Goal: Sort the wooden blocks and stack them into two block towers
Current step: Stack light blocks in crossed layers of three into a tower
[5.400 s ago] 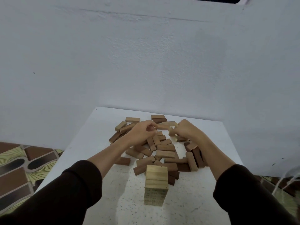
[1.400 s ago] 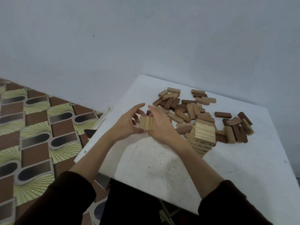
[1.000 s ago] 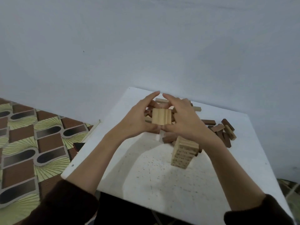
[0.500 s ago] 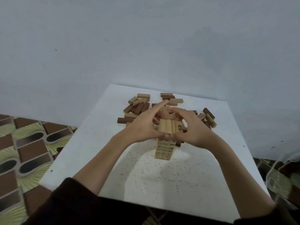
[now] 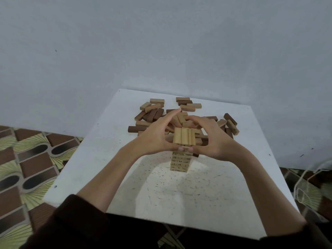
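Stacking stage: a person's two hands are setting a layer of three light wooden blocks (image 5: 184, 138) on top of a single light-wood tower (image 5: 180, 161).
Left hand: the left hand (image 5: 156, 136) cups the left side of the layer, fingers curled round its far end and thumb on the near end, so it grips the blocks.
Right hand: the right hand (image 5: 213, 139) mirrors it on the right side, fingers curved over the far end, thumb at the near end, also gripping.
Layer position: the three blocks lie side by side, level, at the tower's top; whether they already rest on it or sit just above cannot be told, since the thumbs hide the join.
Tower position: it stands upright near the middle of the white table (image 5: 179, 194), just in front of the loose pile.
Done so far: one tower of light blocks, several layers high.
Left to do: a large loose pile (image 5: 154, 114) of dark and light blocks lies scattered behind the tower, unsorted. No second tower is visible.
Progress judgement: early, likely well under half, as most blocks are loose.
Surroundings: a plain pale wall behind the table and a patterned floor (image 5: 27, 159) to the left.
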`<state>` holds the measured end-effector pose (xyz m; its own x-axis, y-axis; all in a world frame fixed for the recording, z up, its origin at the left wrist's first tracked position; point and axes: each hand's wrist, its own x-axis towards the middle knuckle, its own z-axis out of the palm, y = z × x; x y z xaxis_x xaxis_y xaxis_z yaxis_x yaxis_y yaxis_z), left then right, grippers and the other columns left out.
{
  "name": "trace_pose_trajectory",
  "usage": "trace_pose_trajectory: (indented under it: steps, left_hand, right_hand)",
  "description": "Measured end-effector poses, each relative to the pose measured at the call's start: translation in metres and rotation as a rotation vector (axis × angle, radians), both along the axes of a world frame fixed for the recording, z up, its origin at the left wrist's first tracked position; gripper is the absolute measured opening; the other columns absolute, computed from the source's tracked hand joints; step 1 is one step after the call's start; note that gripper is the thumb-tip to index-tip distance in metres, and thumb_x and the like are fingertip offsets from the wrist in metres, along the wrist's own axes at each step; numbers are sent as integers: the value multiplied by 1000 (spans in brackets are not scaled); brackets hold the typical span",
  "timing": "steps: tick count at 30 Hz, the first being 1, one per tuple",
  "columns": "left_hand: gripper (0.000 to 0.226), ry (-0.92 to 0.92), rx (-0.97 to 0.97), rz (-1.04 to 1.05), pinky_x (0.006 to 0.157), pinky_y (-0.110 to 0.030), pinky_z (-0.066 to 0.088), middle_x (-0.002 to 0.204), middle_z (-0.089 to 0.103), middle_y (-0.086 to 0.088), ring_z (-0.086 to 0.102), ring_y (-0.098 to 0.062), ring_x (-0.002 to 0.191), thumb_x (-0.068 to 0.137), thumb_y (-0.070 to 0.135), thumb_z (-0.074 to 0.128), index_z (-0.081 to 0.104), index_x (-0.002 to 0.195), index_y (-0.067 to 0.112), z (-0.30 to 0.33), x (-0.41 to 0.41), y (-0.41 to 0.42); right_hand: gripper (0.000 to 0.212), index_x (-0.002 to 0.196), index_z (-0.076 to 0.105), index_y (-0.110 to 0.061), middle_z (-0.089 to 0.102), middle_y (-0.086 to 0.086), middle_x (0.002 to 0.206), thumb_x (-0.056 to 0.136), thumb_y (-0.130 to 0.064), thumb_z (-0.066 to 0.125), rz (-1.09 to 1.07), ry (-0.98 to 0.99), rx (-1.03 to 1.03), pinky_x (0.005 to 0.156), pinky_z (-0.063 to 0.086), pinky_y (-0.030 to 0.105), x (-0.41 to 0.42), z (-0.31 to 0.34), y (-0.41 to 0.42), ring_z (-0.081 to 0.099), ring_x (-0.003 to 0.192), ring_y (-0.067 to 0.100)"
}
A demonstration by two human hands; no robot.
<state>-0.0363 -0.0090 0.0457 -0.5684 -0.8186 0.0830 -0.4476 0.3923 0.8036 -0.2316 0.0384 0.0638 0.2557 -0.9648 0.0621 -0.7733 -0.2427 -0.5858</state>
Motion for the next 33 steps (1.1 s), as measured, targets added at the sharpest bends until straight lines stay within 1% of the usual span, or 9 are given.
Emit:
trace_pose_trajectory:
  steps: [6,13,18,20,23,26,28,31,33]
  left_hand:
    - [103,-4,2,-2,85,-12,39,115,53,13,50,-2,107,67,22,85,21,148,31,-3,2,1]
    - [104,2,0,-4,84,-13,39,119,53,12,50,-4,109,67,22,85,20,148,31,-5,1,1]
    - [101,11,3,-8,85,-13,37,122,53,12,48,2,107,69,26,83,20,147,32,-5,-2,2]
    - [100,10,-1,-10,84,-12,37,121,52,11,47,5,106,69,27,83,21,147,32,-4,-3,2]
    - [99,10,-4,-7,84,-12,37,120,53,10,48,2,107,70,26,82,21,147,32,-5,-3,2]
    - [99,13,-7,-6,87,-16,38,120,54,9,48,1,108,69,26,83,21,147,34,-7,-3,1]
    - [99,20,-8,-14,92,-22,41,119,54,9,49,-1,110,69,26,83,21,145,37,-8,-3,1]
    - [99,35,-13,-18,100,-33,43,118,54,8,51,-7,111,69,25,83,21,146,36,-8,-5,2]
    - [99,48,-8,-15,100,-34,44,117,54,8,52,-8,109,69,23,83,22,147,33,-9,-5,3]
  right_hand:
    - [83,144,29,-24,43,-9,116,77,-25,76,-5,5,-19,96,30,29,-2,-5,-1,37,113,17]
    - [85,145,27,-24,44,-10,117,76,-23,76,3,1,-11,100,29,31,-1,-5,-1,36,114,15]
    - [88,147,25,-21,40,-14,118,76,-22,77,9,-16,20,102,29,30,3,-2,-1,32,113,5]
    - [87,147,25,-22,40,-14,118,76,-22,76,8,-18,24,103,29,31,4,-2,-1,32,111,4]
    - [86,147,25,-22,41,-14,119,77,-22,76,5,-13,34,105,29,35,5,-3,-1,33,114,6]
    - [86,146,26,-22,41,-13,119,77,-21,76,4,-14,33,107,28,39,5,-4,-1,33,119,10]
    - [85,146,26,-22,42,-11,120,77,-22,76,3,-22,35,107,29,38,4,-5,-2,34,120,11]
    - [85,146,26,-21,42,-10,120,77,-23,76,11,-25,37,104,30,33,4,-6,-3,34,117,9]
    - [85,146,26,-22,42,-10,121,78,-22,76,12,-37,52,100,28,27,4,-8,-4,33,115,5]
